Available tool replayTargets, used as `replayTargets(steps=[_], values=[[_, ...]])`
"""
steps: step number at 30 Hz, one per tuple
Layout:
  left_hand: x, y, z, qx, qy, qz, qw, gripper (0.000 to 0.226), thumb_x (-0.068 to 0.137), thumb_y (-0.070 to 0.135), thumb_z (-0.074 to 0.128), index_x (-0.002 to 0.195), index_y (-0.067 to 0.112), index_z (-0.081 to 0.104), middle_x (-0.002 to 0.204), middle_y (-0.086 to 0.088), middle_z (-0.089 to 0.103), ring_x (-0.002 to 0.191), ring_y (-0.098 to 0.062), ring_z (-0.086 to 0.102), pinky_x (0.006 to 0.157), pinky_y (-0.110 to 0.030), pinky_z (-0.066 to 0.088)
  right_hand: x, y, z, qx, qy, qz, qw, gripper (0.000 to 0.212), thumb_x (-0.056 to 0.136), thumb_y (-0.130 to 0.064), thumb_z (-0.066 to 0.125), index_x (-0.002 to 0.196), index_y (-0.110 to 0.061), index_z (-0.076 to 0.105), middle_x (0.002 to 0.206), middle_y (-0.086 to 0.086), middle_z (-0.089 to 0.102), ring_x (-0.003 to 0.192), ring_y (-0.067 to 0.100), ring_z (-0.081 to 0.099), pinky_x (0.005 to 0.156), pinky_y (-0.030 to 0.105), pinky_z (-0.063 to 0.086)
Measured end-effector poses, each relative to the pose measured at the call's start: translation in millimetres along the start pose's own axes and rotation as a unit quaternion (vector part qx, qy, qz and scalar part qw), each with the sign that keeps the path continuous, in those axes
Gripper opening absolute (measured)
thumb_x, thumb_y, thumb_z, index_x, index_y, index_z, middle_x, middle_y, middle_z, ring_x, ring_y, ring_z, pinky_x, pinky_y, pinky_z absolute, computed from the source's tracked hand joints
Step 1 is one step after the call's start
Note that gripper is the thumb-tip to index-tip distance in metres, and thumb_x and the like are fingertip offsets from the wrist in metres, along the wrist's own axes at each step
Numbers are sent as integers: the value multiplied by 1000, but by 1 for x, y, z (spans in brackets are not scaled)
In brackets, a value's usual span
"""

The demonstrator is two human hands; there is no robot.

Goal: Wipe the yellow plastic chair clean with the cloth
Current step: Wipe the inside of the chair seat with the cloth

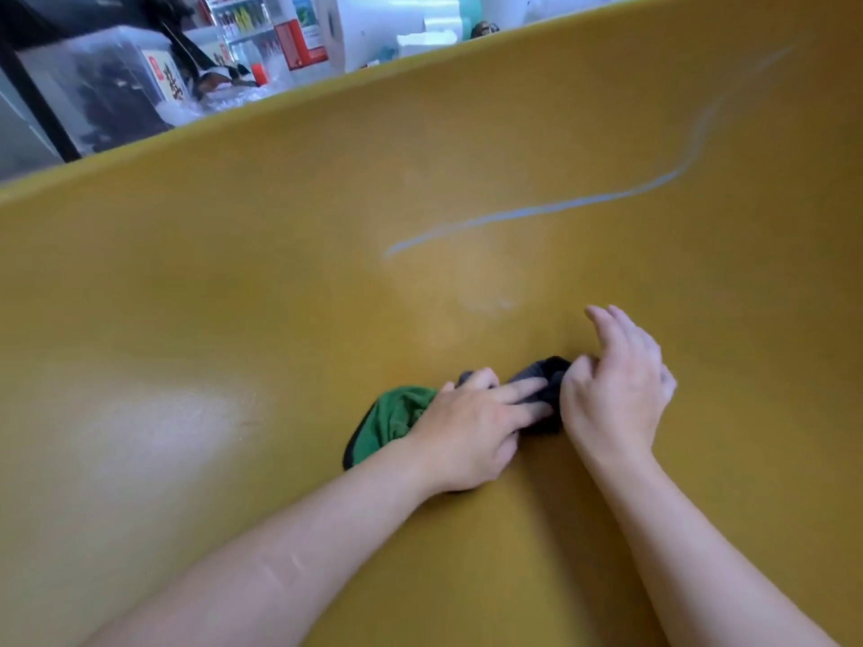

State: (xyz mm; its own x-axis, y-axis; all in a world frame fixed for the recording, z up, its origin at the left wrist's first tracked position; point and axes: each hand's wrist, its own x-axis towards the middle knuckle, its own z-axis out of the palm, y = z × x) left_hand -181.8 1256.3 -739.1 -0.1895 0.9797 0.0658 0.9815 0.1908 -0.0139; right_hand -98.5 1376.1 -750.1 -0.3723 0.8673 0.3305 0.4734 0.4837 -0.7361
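Yellow plastic chair fills nearly the whole head view, its curved surface sloping up to a rim that runs from the left edge to the upper right corner. A pale, thin wavy streak crosses the upper right part of the chair, and a faint whitish smudge lies just below the streak's left end. A dull glare patch sits on the chair's lower left area.

Cloth, green with a dark border on one end and dark grey on the other, lies bunched on the chair surface low and right of centre. The left hand lies over the middle of the cloth, fingers extended and pressing flat on the grey part. The right hand is just beside it at the grey end, thumb and lower fingers curled onto the fabric, pinching it, while the index and middle fingers lift off the chair. The two hands almost touch.

Beyond the rim, at the upper left, stand a clear plastic box, a large white roll and shelves of small bottles, all blurred.
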Motion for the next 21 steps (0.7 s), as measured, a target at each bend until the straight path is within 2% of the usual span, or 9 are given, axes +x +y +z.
replayTargets(steps=[2,5,7,10,12,14,16,18,21], values=[[14,-34,-7,70,15,-33,997,43,95,26,42,135,43,38,154,22,20,115,-20,38,80,-40,43,2,9,-2,-92,-28,-28,995,64,74,-25,29,131,-15,54,143,6,50,136,25,40,105,44,28],[48,-79,-22,66,125,-282,949,44,97,22,41,134,44,38,155,24,16,116,-21,34,86,-44,39,-14,17,10,-184,-94,-115,972,71,78,-35,16,139,-16,47,146,7,48,139,26,37,110,46,22],[62,-54,-18,39,125,-258,957,46,94,20,42,135,41,38,155,21,17,118,-23,33,88,-46,39,-11,20,9,-178,-89,-109,974,70,81,-35,15,143,-18,41,148,6,45,139,24,36,111,44,20],[32,14,6,4,29,-46,999,42,88,24,47,129,32,49,152,18,29,113,-24,40,80,-44,46,-5,20,2,-120,-81,-106,984,68,82,-38,15,143,-23,40,150,4,43,138,17,38,109,40,19],[0,5,3,43,5,6,999,39,88,25,48,126,35,49,151,18,31,109,-24,44,74,-40,44,-6,22,0,-119,-107,-129,979,67,83,-41,13,141,-26,45,149,2,44,138,16,38,108,39,19],[-26,-58,-18,141,-5,-92,986,43,91,26,46,129,46,41,153,21,24,113,-25,43,75,-38,44,-7,23,-1,-164,-140,-173,961,65,85,-42,12,138,-28,48,145,0,47,138,16,37,108,41,19],[-57,-120,-46,194,67,-257,944,45,90,24,51,129,46,44,154,20,25,110,-27,43,74,-40,46,-9,22,0,-202,-178,-205,941,64,87,-45,10,139,-30,46,144,-2,47,140,18,34,109,43,16],[-73,-131,-54,161,113,-371,908,46,91,24,50,134,40,45,155,15,25,109,-28,40,78,-44,46,-13,19,3,-232,-219,-244,916,65,88,-47,7,143,-33,38,147,-3,42,142,19,30,109,45,13],[-63,-54,-23,88,31,-306,948,50,91,31,41,141,39,33,157,16,16,119,-25,36,90,-46,43,-17,15,2,-236,-249,-263,902,67,87,-50,5,146,-36,32,151,-7,39,143,18,29,111,48,18]])
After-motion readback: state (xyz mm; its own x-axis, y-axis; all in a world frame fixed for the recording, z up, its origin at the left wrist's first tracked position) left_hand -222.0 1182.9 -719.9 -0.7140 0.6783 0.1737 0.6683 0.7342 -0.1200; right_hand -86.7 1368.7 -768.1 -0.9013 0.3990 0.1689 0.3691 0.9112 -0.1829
